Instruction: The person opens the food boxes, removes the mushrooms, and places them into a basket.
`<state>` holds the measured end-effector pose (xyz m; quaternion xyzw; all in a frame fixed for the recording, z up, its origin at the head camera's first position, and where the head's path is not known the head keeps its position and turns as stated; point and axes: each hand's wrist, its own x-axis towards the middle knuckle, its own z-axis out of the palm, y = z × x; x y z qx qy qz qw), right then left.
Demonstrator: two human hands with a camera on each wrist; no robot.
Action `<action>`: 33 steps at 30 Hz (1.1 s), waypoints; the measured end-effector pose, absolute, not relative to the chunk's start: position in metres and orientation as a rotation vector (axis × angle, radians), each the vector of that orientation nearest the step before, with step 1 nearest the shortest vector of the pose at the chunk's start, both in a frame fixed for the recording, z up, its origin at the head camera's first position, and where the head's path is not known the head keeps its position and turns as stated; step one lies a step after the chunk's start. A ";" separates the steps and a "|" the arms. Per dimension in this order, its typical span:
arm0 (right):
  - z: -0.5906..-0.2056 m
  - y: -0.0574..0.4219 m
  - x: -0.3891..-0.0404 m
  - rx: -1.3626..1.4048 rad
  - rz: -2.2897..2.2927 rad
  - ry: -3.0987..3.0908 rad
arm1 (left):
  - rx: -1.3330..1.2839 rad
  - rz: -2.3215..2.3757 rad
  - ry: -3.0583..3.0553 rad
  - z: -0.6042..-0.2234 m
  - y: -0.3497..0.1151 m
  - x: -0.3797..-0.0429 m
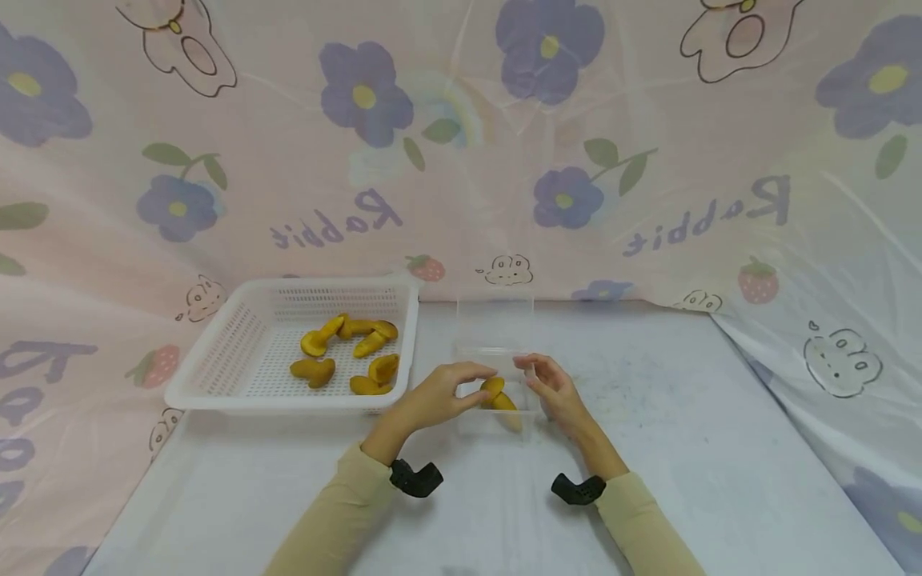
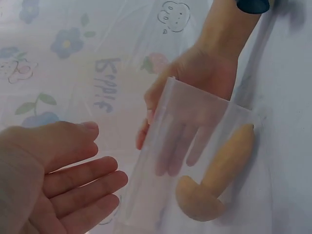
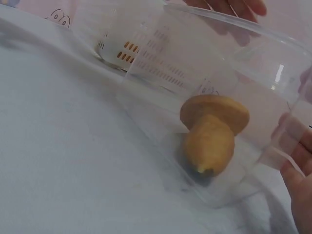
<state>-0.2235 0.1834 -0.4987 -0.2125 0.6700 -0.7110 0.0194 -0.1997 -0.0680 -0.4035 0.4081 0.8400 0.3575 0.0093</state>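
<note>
A clear plastic box (image 1: pixel 471 413) stands in the middle of the table, with its clear lid (image 1: pixel 495 322) raised at the back. Inside lies one yellow-brown mushroom (image 3: pixel 209 141), its thick stem and rounded cap seen through the wall in both wrist views. Beside the left wall is my left hand (image 1: pixel 441 394), fingers extended and holding nothing; in the left wrist view this hand (image 2: pixel 73 180) is apart from the mushroom (image 2: pixel 229 161). My right hand (image 1: pixel 560 398) is at the right wall, its extended fingers showing through the plastic in the left wrist view.
A white perforated basket (image 1: pixel 288 406) sits at the left, with several more yellow mushrooms (image 1: pixel 313 371) in it. A patterned curtain (image 1: pixel 461 176) hangs behind the white table (image 1: pixel 648 448). Dark wrist cameras (image 1: pixel 416 478) sit on both wrists.
</note>
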 end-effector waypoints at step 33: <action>-0.496 0.182 -0.222 -0.680 -2.262 1.986 | 1.115 0.615 2.614 -0.418 -0.027 -0.244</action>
